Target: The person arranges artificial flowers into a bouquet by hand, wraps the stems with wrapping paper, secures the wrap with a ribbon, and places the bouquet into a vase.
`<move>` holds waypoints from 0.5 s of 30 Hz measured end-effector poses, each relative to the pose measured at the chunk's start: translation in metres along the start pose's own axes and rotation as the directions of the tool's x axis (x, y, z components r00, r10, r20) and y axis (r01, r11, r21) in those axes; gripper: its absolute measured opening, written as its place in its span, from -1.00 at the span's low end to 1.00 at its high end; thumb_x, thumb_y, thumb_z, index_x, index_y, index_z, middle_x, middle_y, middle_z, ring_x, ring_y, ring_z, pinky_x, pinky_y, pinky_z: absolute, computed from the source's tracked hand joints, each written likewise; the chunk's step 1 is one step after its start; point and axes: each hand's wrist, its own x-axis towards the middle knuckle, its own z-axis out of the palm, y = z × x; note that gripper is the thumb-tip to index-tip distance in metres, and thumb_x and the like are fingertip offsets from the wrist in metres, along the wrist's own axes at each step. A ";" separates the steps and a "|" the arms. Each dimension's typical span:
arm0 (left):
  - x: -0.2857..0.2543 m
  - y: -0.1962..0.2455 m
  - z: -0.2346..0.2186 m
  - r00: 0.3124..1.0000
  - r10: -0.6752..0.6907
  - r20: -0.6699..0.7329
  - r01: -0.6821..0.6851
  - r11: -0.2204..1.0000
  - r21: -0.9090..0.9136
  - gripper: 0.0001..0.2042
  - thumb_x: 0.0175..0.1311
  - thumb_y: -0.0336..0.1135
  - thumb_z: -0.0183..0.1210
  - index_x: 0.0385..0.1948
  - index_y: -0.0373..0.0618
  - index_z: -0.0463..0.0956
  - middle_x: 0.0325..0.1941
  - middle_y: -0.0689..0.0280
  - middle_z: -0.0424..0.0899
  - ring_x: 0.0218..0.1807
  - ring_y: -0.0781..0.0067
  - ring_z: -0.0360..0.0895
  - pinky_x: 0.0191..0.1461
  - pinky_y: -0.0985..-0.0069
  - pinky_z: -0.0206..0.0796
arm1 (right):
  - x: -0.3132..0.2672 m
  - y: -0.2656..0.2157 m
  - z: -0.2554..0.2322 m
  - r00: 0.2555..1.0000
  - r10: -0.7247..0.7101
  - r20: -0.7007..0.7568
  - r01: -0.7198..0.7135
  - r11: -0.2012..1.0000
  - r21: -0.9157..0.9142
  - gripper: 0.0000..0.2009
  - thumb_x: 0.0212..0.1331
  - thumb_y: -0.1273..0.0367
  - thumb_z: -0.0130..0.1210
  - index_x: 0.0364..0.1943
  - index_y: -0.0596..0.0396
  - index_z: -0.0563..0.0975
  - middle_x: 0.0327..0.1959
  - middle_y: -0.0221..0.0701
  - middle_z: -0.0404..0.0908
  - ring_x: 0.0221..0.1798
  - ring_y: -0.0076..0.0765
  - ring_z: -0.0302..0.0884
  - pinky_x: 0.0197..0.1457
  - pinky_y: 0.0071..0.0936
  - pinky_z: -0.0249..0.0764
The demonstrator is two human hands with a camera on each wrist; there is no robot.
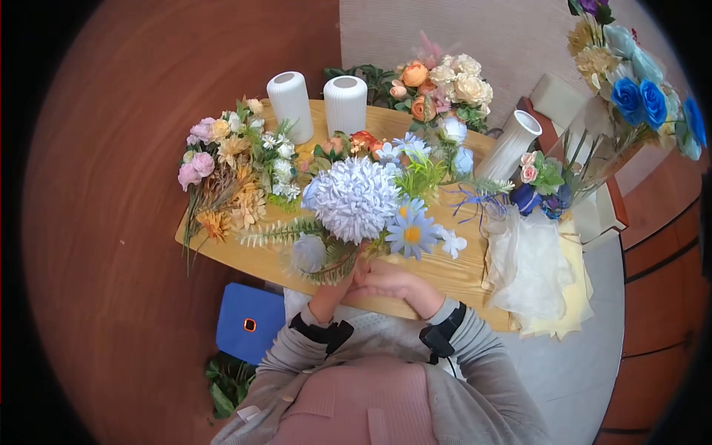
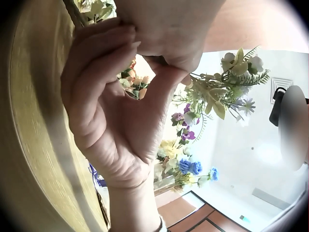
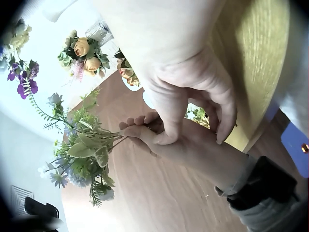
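A bouquet of artificial flowers rises in front of me, with a large pale lilac pompom bloom, blue daisies and fern leaves. My left hand grips its stems, which emerge past the fingers in the right wrist view. My right hand holds the left hand from the side. Its thumb lies across the left palm's heel, and its fingers bend around beneath. In the left wrist view, these curled right fingers reach the left hand's edge. Both hands are by the table's front edge.
Two white ribbed vases stand at the back of the wooden table, and a third white vase leans at right. Loose flowers lie at left. Pale wrapping sheets hang over the right edge. A blue stool sits lower left.
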 end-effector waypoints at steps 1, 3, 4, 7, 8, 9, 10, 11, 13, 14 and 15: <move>0.019 -0.006 0.010 0.999 0.040 -0.010 -0.041 0.999 -0.016 -0.64 0.34 -0.20 -0.11 0.09 -0.18 0.32 0.02 0.23 0.48 -0.01 0.39 0.46 -0.01 0.51 0.34 | -0.004 -0.008 0.008 1.000 0.008 -0.001 -0.008 1.000 0.004 -0.67 0.22 0.37 0.00 -0.08 0.43 0.38 -0.02 -0.14 0.47 0.05 -0.19 0.46 0.11 -0.38 0.42; 0.013 -0.044 0.007 0.993 0.114 -0.036 -0.116 0.992 -0.047 -0.64 0.34 -0.20 -0.12 0.07 -0.20 0.35 0.04 0.24 0.48 0.01 0.39 0.46 -0.03 0.53 0.36 | -0.012 -0.031 0.027 0.971 -0.117 -0.211 0.069 0.972 -0.224 -0.78 0.16 0.43 0.02 -0.28 0.41 0.48 -0.23 -0.19 0.56 -0.21 -0.33 0.55 -0.14 -0.49 0.47; 0.016 -0.059 0.009 0.994 0.100 -0.042 -0.103 0.993 -0.051 -0.64 0.34 -0.20 -0.12 0.07 -0.20 0.35 0.04 0.24 0.48 0.01 0.39 0.46 -0.03 0.53 0.36 | -0.014 -0.037 0.026 0.973 -0.102 -0.209 0.056 0.975 -0.217 -0.78 0.16 0.43 0.02 -0.28 0.41 0.48 -0.23 -0.19 0.56 -0.21 -0.33 0.55 -0.14 -0.49 0.47; 0.027 -0.069 0.007 0.983 0.061 -0.175 -0.186 0.374 -0.908 -0.64 0.24 -0.31 -0.03 0.08 -0.12 0.32 -0.15 0.24 0.52 -0.15 0.41 0.47 -0.10 0.51 0.34 | -0.021 -0.054 0.030 0.923 -0.201 -0.329 0.000 0.854 -0.520 -0.63 0.13 0.34 0.13 0.00 0.21 0.40 -0.05 -0.26 0.51 -0.08 -0.36 0.52 -0.03 -0.47 0.46; 0.023 -0.046 0.006 0.958 0.120 -0.262 -0.284 0.543 -0.790 -0.67 0.19 -0.35 0.01 0.01 -0.15 0.36 -0.18 0.24 0.54 -0.18 0.40 0.49 -0.12 0.51 0.34 | -0.025 -0.061 0.041 0.870 -0.364 -0.332 0.058 0.745 -0.664 -0.63 0.13 0.34 0.13 0.00 0.20 0.41 -0.07 -0.30 0.53 -0.14 -0.34 0.54 -0.06 -0.46 0.46; 0.016 -0.012 0.006 0.925 0.196 -0.326 -0.368 0.682 -0.632 -0.70 0.14 -0.38 0.04 -0.06 -0.17 0.41 -0.21 0.23 0.56 -0.21 0.39 0.50 -0.13 0.51 0.34 | -0.029 -0.064 0.046 0.798 -0.520 -0.306 0.092 0.607 -0.790 -0.64 0.12 0.34 0.12 0.00 0.20 0.43 -0.09 -0.34 0.55 -0.19 -0.32 0.55 -0.08 -0.45 0.45; 0.009 0.023 0.006 0.885 0.286 -0.368 -0.437 0.782 -0.444 -0.73 0.09 -0.42 0.08 -0.13 -0.20 0.45 -0.24 0.22 0.57 -0.24 0.37 0.51 -0.15 0.51 0.34 | -0.030 -0.064 0.044 0.791 -0.524 -0.316 0.088 0.609 -0.788 -0.64 0.12 0.34 0.12 0.00 0.20 0.43 -0.09 -0.34 0.55 -0.19 -0.32 0.55 -0.08 -0.45 0.45; 0.003 0.055 0.007 0.839 0.384 -0.386 -0.492 0.839 -0.234 -0.76 0.04 -0.46 0.11 -0.21 -0.22 0.49 -0.27 0.22 0.59 -0.27 0.36 0.52 -0.17 0.52 0.34 | -0.030 -0.062 0.040 0.820 -0.510 -0.259 -0.062 0.371 -0.927 -0.64 0.14 0.36 0.08 0.02 0.20 0.41 -0.08 -0.36 0.54 -0.15 -0.29 0.52 -0.01 -0.43 0.41; -0.005 0.087 0.010 0.792 0.482 -0.374 -0.527 0.850 -0.020 -0.79 -0.01 -0.49 0.14 -0.28 -0.25 0.53 -0.29 0.21 0.60 -0.30 0.35 0.54 -0.19 0.52 0.34 | -0.020 -0.042 0.019 0.850 -0.477 -0.224 -0.204 0.094 -0.975 -0.65 0.17 0.37 0.03 0.04 0.20 0.40 -0.07 -0.38 0.54 -0.11 -0.26 0.50 0.05 -0.40 0.37; -0.008 0.097 0.011 0.734 0.552 -0.395 -0.579 0.813 0.059 -0.82 -0.05 -0.55 0.15 -0.34 -0.28 0.54 -0.33 0.20 0.61 -0.31 0.34 0.54 -0.19 0.53 0.34 | -0.002 -0.010 -0.013 0.762 -0.631 -0.143 0.125 0.361 -0.924 -0.66 0.19 0.37 -0.02 0.05 0.17 0.40 -0.03 -0.37 0.51 -0.03 -0.25 0.44 0.11 -0.39 0.32; -0.010 0.101 0.012 0.670 0.618 -0.411 -0.623 0.769 0.141 -0.84 -0.09 -0.62 0.16 -0.41 -0.32 0.55 -0.36 0.18 0.61 -0.32 0.33 0.55 -0.18 0.54 0.35 | 0.018 0.023 -0.054 0.626 -0.769 -0.132 0.472 0.508 -0.721 -0.67 0.22 0.38 -0.07 0.06 0.13 0.40 0.00 -0.36 0.48 0.04 -0.25 0.38 0.17 -0.39 0.26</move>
